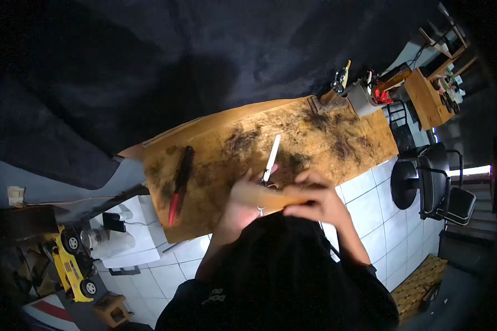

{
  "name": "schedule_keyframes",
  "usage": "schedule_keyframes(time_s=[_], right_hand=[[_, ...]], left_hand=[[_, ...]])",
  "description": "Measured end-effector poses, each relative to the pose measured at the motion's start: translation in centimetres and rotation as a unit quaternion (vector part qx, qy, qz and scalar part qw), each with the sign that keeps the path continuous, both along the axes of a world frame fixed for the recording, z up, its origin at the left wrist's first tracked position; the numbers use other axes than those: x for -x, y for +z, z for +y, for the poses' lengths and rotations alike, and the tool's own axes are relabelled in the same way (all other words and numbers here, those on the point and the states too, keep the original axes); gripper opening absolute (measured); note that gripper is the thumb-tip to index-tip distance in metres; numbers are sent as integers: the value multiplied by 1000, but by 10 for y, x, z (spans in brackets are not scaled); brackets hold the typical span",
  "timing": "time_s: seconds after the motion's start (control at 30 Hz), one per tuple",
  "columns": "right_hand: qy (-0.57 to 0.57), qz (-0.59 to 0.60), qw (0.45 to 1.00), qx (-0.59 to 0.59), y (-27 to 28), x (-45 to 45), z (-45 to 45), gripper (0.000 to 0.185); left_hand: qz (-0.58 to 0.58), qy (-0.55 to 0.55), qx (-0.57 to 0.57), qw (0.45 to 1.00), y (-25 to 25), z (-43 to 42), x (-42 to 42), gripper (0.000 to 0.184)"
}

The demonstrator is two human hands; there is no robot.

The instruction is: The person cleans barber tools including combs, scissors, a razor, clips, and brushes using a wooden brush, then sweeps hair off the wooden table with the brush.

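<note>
My left hand (242, 205) is closed around a pair of scissors (273, 157), whose pale blades point away from me over the table. A finger shows beside the pivot, and a finger ring shows near the palm. My right hand (321, 203) is closed on a tan, elongated thing (294, 197) smeared by motion; its kind cannot be made out. That thing reaches across to my left hand; whether it touches the fingers is unclear. On the table to the left lies a hairbrush (180, 185) with a red handle and dark bristles.
The wooden table (215, 160) has dark, hair-like smudges. At its far right stand a grey container (363, 99) and a brown holder (331, 100) with tools. A black chair (433, 176) is to the right. A white side table (132, 231) and yellow toy car (69, 265) stand left.
</note>
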State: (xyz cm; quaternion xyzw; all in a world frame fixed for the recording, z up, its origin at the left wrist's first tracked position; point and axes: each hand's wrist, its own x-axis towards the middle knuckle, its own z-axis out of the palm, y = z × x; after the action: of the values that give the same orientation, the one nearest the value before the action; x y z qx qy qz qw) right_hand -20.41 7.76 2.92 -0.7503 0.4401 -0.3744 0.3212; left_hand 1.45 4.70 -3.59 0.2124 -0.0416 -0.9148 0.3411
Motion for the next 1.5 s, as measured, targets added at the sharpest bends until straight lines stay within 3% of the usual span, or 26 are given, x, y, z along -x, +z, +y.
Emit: schedule_keyframes(time_s=[0.07,0.1,0.2,0.27,0.3,0.43,0.53,0.6,0.63,0.67,0.73,0.77,0.87,0.9,0.97,1.0,1.1,1.2,1.3,1.37,1.43,1.5], right_hand=[[19,12,999,-29,-1,-4,7,43],[-10,21,1000,9,-9,1,4,40],[-231,34,972,-6,-11,17,-8,37],[-341,103,932,62,-5,25,-19,37],[-347,67,935,34,-1,27,-18,37],[-63,-18,997,47,-7,17,6,38],[37,-12,997,-64,1,-8,24,38],[-30,-3,999,-25,-12,0,14,38],[-111,-36,992,-47,-19,3,8,39],[-155,1,988,24,-26,10,0,39],[-305,26,952,-6,-15,14,-9,38],[-340,19,940,12,-14,16,-12,40],[-231,-1,971,59,-19,23,-2,42],[-148,-59,987,7,-18,19,6,44],[-23,-38,999,-1,-4,6,20,41],[16,-35,999,-18,-1,-1,26,41],[-92,21,996,13,-16,5,22,40],[-255,69,964,30,-11,18,8,40],[-361,57,930,37,-6,27,-1,38],[-271,14,962,14,-2,30,6,39],[-146,-40,988,-12,-3,26,20,41],[-30,-32,999,-32,0,15,31,42]], left_hand=[[67,-5,-22,997,-2,-6,6,48],[-13,11,-33,999,11,-2,9,48],[49,-86,94,991,2,-3,-6,48],[14,-73,58,996,8,3,-3,46],[-4,-67,39,997,11,4,-1,45],[-49,-20,15,998,-2,1,9,48],[-96,-21,54,994,-2,-4,12,48],[-65,-14,-32,997,12,6,11,48],[34,-50,-22,998,-7,-1,1,45],[9,-57,-17,998,-22,-3,-4,44],[-39,-68,-10,997,-21,-4,-3,41],[-8,-59,-17,998,-18,-2,-3,41],[-73,-8,0,997,9,1,10,42],[-66,2,14,998,6,0,12,44],[-51,22,40,998,-3,-7,16,49],[-30,22,45,998,15,-7,17,59],[65,15,47,997,35,0,18,60],[-169,-42,125,977,34,4,18,55],[-152,-42,99,982,24,7,22,49],[-111,-41,67,991,9,7,19,49],[-122,62,100,985,16,14,29,46],[-172,67,65,981,13,7,29,50]])
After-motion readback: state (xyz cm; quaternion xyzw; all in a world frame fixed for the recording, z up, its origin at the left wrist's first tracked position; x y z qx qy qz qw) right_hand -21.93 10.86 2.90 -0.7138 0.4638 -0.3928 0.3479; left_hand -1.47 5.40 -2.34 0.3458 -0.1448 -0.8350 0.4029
